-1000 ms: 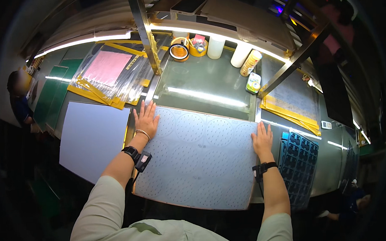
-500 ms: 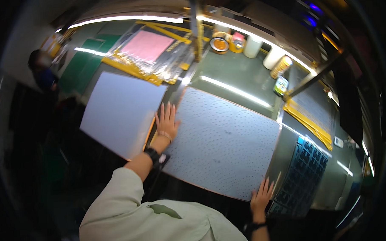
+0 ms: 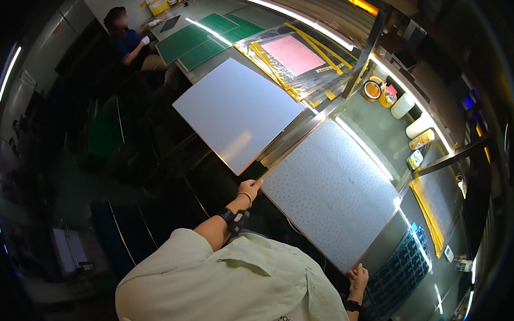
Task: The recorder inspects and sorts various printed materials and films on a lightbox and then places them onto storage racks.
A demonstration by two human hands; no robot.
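Note:
A large pale sheet dotted with small marks (image 3: pixel 331 186) lies on the workbench in front of me. My left hand (image 3: pixel 250 189) has its fingers closed on the sheet's near left corner. At the near right corner, my right hand (image 3: pixel 358 277) grips the edge with bent fingers. A plain white panel with an orange edge (image 3: pixel 238 116) rests to the left of the dotted sheet, apart from both hands.
Green mats (image 3: pixel 199 42) and a person in dark blue (image 3: pixel 129 47) are at the far left. Beyond the panels lie a pink sheet (image 3: pixel 294 54) and tape rolls (image 3: pixel 372 89). A dark blue patterned sheet (image 3: pixel 399 268) lies right of my right hand. A metal post (image 3: pixel 369 52) rises behind.
The view has swung left. My left hand, flat on the sheet's left side before, has moved to its near corner and closed. My right hand's spread fingers have bent round the other corner.

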